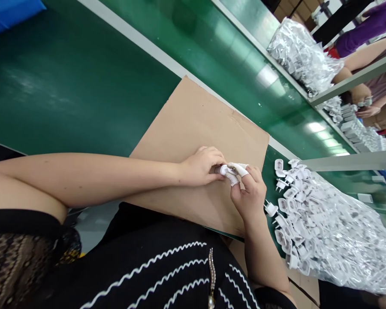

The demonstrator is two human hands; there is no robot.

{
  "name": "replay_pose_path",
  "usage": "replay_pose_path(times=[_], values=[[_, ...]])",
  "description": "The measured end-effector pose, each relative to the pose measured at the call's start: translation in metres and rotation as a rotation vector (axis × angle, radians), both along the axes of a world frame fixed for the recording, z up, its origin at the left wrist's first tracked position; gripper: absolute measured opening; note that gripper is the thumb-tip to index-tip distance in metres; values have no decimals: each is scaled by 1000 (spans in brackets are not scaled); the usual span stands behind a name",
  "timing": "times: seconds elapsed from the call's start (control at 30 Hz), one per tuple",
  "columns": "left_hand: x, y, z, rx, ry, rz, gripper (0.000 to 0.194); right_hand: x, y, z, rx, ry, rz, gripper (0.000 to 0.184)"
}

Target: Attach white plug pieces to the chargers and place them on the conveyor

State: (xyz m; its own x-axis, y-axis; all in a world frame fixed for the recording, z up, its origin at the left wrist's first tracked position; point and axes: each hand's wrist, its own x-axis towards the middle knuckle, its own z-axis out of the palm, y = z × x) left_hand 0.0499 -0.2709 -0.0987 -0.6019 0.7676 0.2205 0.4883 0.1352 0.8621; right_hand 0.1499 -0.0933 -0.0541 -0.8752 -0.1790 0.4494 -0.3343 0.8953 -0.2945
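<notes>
The person's left hand (206, 166) and right hand (249, 189) meet over a brown cardboard sheet (193, 120), both sets of fingers pinching one small white piece (224, 170) between them. White covers (242, 169) wrap the right thumb and forefinger, and the fingers hide much of the piece. Just right of the right-hand fingers, past the cardboard's edge, a loose white plug (271, 209) lies on the green tabletop (83, 94). Beyond it, further right of the fingers, a heap of white adapters (291, 193) crowds against a clear plastic bag (350, 240) full of more. Ahead of the fingers, a pale rail (141, 36) borders a shiny green strip (209, 47). Far off to the fingers' upper right, grey posts (350, 161) cut across a co-worker's hands (362, 96) and another stuffed bag (296, 51).
</notes>
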Motion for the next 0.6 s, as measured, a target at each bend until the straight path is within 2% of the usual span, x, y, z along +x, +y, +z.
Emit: replay_pose_path(times=[0.3,0.4,0.5,0.6], values=[[1,1,-2,-10,6,4,18,-1,-1,0,122,15,-40,37],[0,2,-1,-20,12,2,19,0,-1,-1,102,25,-70,36],[-1,2,-1,-27,23,6,20,0,-1,0,-76,-35,-119,26],[-1,2,-1,-23,24,15,21,-1,0,1,-516,-96,-236,17]])
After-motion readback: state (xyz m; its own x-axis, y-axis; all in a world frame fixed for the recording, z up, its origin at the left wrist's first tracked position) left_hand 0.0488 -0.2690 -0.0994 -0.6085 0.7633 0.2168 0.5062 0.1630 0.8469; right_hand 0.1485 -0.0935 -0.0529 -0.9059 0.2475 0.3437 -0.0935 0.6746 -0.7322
